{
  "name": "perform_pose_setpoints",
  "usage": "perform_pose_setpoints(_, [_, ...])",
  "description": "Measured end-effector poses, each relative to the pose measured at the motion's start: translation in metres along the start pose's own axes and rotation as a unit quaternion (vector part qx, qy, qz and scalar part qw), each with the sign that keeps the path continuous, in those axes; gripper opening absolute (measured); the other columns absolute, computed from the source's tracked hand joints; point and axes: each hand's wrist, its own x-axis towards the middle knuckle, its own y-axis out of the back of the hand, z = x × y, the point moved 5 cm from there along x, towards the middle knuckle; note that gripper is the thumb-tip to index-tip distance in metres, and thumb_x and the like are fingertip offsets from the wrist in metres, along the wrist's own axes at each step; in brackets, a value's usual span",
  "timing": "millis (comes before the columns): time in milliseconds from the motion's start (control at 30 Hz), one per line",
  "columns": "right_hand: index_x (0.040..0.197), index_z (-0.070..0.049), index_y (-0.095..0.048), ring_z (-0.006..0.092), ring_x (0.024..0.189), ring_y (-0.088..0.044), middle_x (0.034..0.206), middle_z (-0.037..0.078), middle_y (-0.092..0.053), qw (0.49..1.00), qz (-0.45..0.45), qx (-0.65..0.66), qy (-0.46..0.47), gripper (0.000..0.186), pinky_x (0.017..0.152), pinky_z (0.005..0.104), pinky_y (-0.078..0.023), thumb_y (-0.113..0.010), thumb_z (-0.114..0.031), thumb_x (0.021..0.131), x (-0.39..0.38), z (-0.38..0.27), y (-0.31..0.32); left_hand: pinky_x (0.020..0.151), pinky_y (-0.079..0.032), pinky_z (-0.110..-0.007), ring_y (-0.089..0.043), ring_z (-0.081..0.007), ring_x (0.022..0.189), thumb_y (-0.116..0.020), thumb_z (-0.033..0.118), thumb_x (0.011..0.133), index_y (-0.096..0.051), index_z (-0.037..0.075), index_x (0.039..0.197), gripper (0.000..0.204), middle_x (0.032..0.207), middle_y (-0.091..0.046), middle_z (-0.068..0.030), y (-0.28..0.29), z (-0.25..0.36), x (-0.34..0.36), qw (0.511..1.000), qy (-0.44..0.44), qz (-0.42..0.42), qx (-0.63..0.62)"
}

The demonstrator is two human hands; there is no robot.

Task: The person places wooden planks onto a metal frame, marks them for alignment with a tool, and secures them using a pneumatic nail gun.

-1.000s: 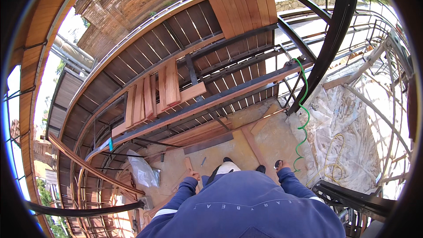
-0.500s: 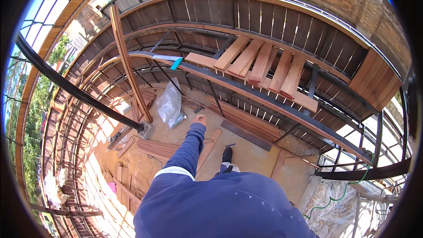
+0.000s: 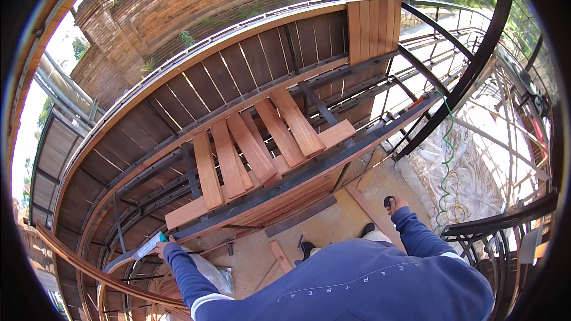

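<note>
At the lower left my left hand [image 3: 164, 248] closes at the teal end of a flat tool [image 3: 146, 248] with a pale blade, which lies along the dark metal rail [image 3: 256, 201]. The fingers partly hide the teal end, and the tool's exact kind is unclear. Off to the right, over the floor, my right hand [image 3: 398, 204] is curled around a small dark rounded object [image 3: 388, 201] too small to name. Several short reddish wooden boards [image 3: 253, 150] rest side by side across the framework, their near ends over a longer plank [image 3: 185, 213].
A curved slatted wooden wall [image 3: 202, 86] runs behind the boards. Curved metal bars [image 3: 476, 71] rise at right, beside a green hose [image 3: 446, 148] and pale sheeting [image 3: 470, 160]. On the floor lie a clear plastic bag [image 3: 211, 273] and loose planks [image 3: 279, 255].
The view has swung to the right. My left hand has come to the teal-ended tool, which lay on the rail untouched. My right hand has come into view, holding the dark object.
</note>
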Motion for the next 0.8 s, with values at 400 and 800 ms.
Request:
perform_pose_setpoints(400, [0.102,0.000,-0.058,0.0143,0.048,-0.058,0.067,0.011,-0.062,0.952,0.199,0.227,-0.047,0.027,0.041,0.0308,-0.048,-0.046,-0.024,0.106,-0.001,0.075,0.039,0.094,-0.053,-0.040,-0.067,-0.0339,0.104,-0.084,0.048,0.074,-0.057,0.001,0.128,0.076,0.126,-0.064,-0.0216,-0.047,-0.053,0.082,0.914,0.146,-0.111,-0.362])
perform_pose_setpoints(800, [0.106,0.000,-0.061,0.0135,0.061,-0.064,0.075,0.009,-0.067,0.888,0.240,0.179,0.350,0.022,0.059,0.0283,-0.052,-0.049,-0.019,0.105,0.211,-0.180,0.228,0.090,-0.053,-0.039,-0.064,-0.0294,0.105,-0.074,0.049,0.087,-0.055,-0.008,0.120,0.068,0.114,-0.063,-0.0218,0.143,0.106,-0.293,0.779,-0.098,0.376,-0.493])
